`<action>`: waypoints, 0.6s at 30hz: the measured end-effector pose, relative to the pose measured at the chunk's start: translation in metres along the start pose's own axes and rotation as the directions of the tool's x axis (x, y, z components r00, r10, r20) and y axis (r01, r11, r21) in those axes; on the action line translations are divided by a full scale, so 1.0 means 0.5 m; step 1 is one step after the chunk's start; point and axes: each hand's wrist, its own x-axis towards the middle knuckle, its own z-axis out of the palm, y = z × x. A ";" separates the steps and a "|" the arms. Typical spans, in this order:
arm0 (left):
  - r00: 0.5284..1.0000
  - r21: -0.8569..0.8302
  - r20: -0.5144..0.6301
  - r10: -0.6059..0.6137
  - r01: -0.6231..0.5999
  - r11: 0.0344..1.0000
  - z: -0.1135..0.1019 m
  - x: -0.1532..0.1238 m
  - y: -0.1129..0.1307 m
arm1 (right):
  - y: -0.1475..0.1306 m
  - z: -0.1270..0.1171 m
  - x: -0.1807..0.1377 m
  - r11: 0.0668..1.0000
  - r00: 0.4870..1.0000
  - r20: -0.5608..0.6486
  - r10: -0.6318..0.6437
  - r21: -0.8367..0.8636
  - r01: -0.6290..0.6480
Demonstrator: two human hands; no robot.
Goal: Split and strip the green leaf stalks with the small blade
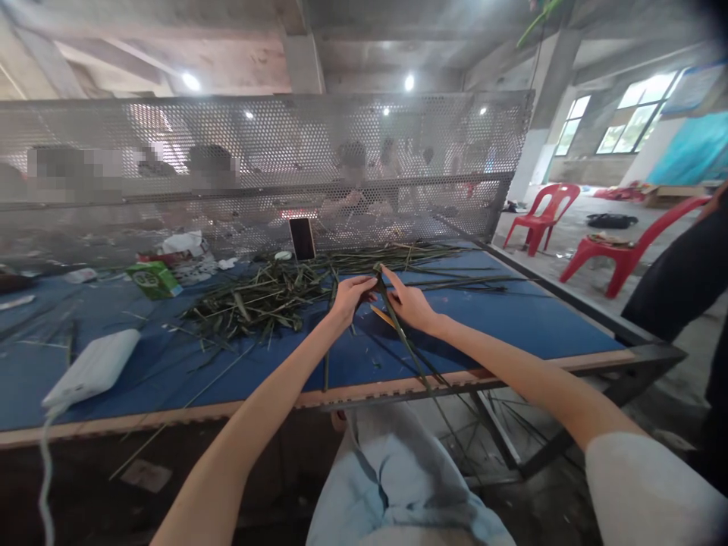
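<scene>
Strips' near end: the tails of the green strips crossed the front edge of the blue table and hung below it, above the floor just right of the person's lap.
Strips' long axis: it ran from those tails away from the body, leaning slightly left, up to the fingertips.
Nearer hand: the right hand; the strips passed just beside its inner side, between the two hands.
Right hand's state: index finger stretched along the strips' far end, other fingers curled in; it appeared to pinch them, though the exact contact was hidden.
Left hand's state: the left hand was narrowed, thumb and fingers closed on the same far end.
Hands: two, fingertips almost meeting.
Held strips: at least two tails showed; the full number could not be told.
White block: one white block, with one cable, at the near left.
Yellow piece: one slender yellow piece, partly under the hands.
Leaf heap: one tangled heap, left of the hands, strips beyond counting.
Green box: one green box, left of the heap.
Long bundle: one loose spread of stalks, beyond the hands.
Phone: one phone, propped upright.
Mesh: one perforated panel, behind everything on the table.
Red chairs: two red chairs, off to the right.
</scene>
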 end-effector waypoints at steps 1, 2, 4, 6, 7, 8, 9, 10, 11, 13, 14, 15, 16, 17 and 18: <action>1.000 -0.008 -0.001 -0.003 0.003 1.000 -0.001 0.000 -0.001 | 0.001 0.001 0.000 1.000 1.000 0.005 -0.005 -0.005 0.005; 1.000 -0.020 -0.006 -0.007 0.007 1.000 -0.002 0.001 -0.001 | 0.001 0.002 -0.001 1.000 1.000 0.011 -0.012 -0.009 0.012; 1.000 -0.054 -0.013 -0.023 0.022 0.998 -0.003 0.002 -0.001 | 0.001 0.005 -0.002 0.999 0.999 0.029 -0.035 0.000 0.035; 0.999 -0.097 -0.014 -0.041 0.040 0.994 -0.005 0.002 0.000 | 0.001 0.009 -0.004 0.997 0.997 0.043 -0.069 0.039 0.067; 0.998 -0.118 -0.015 -0.054 0.052 0.992 -0.007 0.003 0.000 | 0.001 0.012 -0.005 0.994 0.995 0.047 -0.085 0.070 0.082; 0.997 -0.136 -0.016 -0.070 0.068 0.988 -0.008 0.004 0.000 | 0.002 0.015 -0.005 0.990 0.994 0.046 -0.098 0.108 0.093; 0.996 -0.150 -0.014 -0.090 0.087 0.985 -0.010 0.005 -0.001 | 0.004 0.018 -0.005 0.984 0.993 0.041 -0.108 0.148 0.100; 0.994 -0.159 -0.013 -0.108 0.105 0.982 -0.012 0.006 -0.002 | 0.006 0.021 -0.004 0.977 0.993 0.035 -0.114 0.188 0.105; 0.992 -0.163 -0.013 -0.124 0.120 0.979 -0.014 0.007 -0.003 | 0.009 0.024 -0.003 0.968 0.993 0.030 -0.116 0.228 0.106; 0.990 -0.164 -0.017 -0.138 0.133 0.978 -0.017 0.009 -0.005 | 0.014 0.027 -0.001 0.944 0.993 0.026 -0.116 0.312 0.102; 0.990 -0.165 -0.023 -0.137 0.132 0.977 -0.018 0.010 -0.006 | 0.016 0.027 0.001 0.929 0.993 0.028 -0.114 0.358 0.097; 0.990 -0.169 -0.027 -0.136 0.129 0.977 -0.018 0.011 -0.007 | 0.017 0.026 0.003 0.910 0.993 0.031 -0.112 0.405 0.090; 0.990 -0.177 -0.029 -0.138 0.131 0.976 -0.019 0.012 -0.006 | 0.016 0.025 0.004 0.888 0.993 0.032 -0.109 0.452 0.083; 0.989 -0.189 -0.026 -0.144 0.137 0.972 -0.019 0.012 -0.006 | 0.015 0.022 0.006 0.864 0.994 0.033 -0.107 0.497 0.077; 0.988 -0.207 -0.020 -0.155 0.147 0.967 -0.020 0.013 -0.004 | 0.012 0.020 0.007 0.841 0.994 0.036 -0.103 0.537 0.068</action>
